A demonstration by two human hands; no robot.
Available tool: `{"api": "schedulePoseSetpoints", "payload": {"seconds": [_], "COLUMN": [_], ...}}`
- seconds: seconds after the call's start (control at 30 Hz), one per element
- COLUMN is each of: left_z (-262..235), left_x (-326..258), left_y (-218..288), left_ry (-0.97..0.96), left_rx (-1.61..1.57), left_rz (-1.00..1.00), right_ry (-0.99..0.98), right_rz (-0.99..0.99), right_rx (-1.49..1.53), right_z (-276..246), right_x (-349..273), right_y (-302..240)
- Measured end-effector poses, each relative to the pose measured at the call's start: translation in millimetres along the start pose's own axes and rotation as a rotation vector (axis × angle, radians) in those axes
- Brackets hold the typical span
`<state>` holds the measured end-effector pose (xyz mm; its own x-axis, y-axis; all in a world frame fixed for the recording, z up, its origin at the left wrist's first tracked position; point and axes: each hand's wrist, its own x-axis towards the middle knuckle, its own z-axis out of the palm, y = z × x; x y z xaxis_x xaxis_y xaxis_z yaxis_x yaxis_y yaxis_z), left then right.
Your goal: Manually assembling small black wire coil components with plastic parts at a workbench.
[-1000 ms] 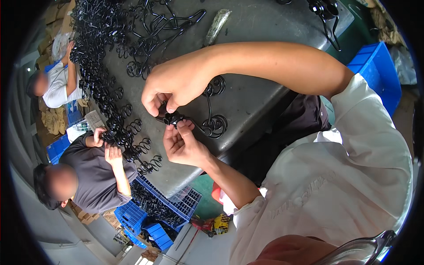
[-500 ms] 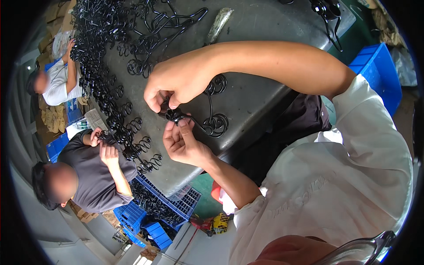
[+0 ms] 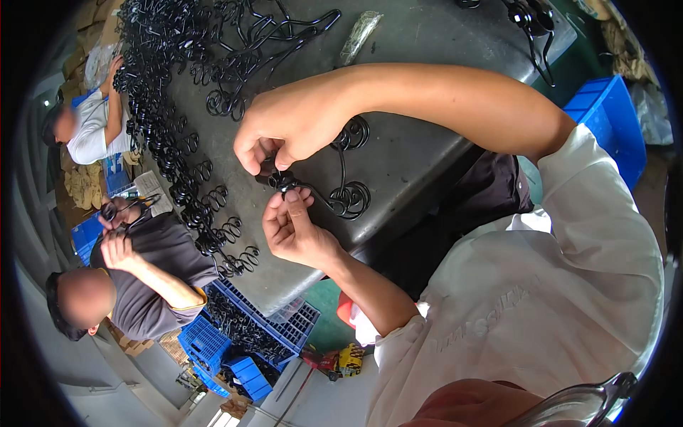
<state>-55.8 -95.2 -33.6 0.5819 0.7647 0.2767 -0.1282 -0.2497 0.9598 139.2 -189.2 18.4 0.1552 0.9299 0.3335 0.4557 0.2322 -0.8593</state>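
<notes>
My left hand (image 3: 295,231), the lower one in the picture, pinches the end of a black coiled wire spring (image 3: 350,199) between thumb and fingers. The spring's two spiral coils, joined by a straight stretch, trail to the right over the table. Just above, my right hand (image 3: 288,132) has its thumb and fingertips closed on a small dark fitting (image 3: 267,176) at that same end. Both sets of fingertips nearly meet there. The fitting is partly hidden by my fingers, so its exact shape cannot be told.
A long heap of black coiled springs (image 3: 167,135) lines the dark table (image 3: 413,43). Loose bent wires (image 3: 284,32), a clear plastic-wrapped bundle (image 3: 361,37) and another black wire piece (image 3: 532,28) lie around. Blue crates (image 3: 605,121) stand beside it. Two co-workers sit opposite.
My hands stay almost in place, with slight shifts at the fingertips around the fitting. The nearer co-worker has drawn both hands back from the heap, lifting a black wire piece.
</notes>
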Motion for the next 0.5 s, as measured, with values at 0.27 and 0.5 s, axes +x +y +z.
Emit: {"api": "schedulePoseSetpoints", "payload": {"seconds": [0.27,0.5], "left_z": [-0.6,-2.2], "left_x": [-1.5,3.1], "left_y": [-0.4,-0.9], "left_ry": [0.018,-0.032], "left_rx": [-0.006,-0.045], "left_rz": [0.001,-0.029], "right_ry": [0.005,0.001], "right_rz": [0.007,0.005], "right_rx": [0.011,0.031], "right_z": [-1.5,-1.1], "right_x": [-1.2,-1.1], "right_y": [-0.2,-0.7]}}
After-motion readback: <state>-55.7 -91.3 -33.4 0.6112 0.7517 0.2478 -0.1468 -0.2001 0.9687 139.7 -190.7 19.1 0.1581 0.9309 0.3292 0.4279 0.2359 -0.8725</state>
